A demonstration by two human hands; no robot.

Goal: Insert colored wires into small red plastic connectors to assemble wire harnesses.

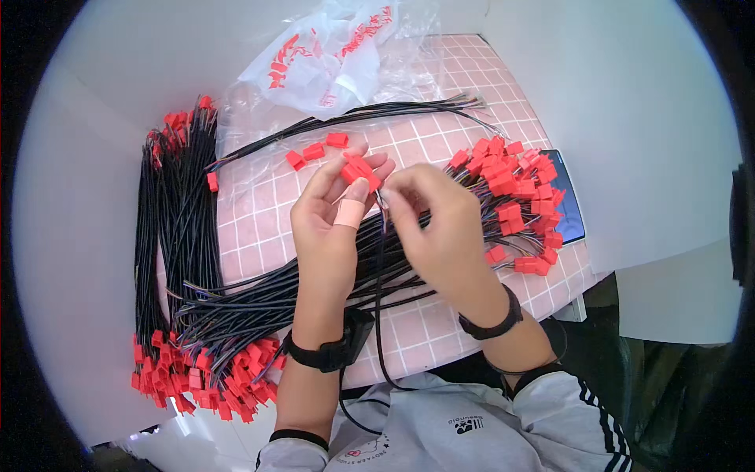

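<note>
Between the thumb and fingers of my left hand is a red plastic connector. A bandage wraps that thumb. Just below the connector, my right hand pinches the thin wire ends of a black cable, which hangs down toward my lap. Whether the wires sit inside the connector cannot be made out. Beyond my left hand lie several loose red connectors. Under both hands stretches a thick bundle of black cables, with red connectors crowded at its right end.
Another cable bundle with red ends lies along the left edge. Loose black cables cross the far side beside a white plastic bag. A phone or tablet is partly under the right-hand connectors. Pale walls surround the pink tiled tabletop.
</note>
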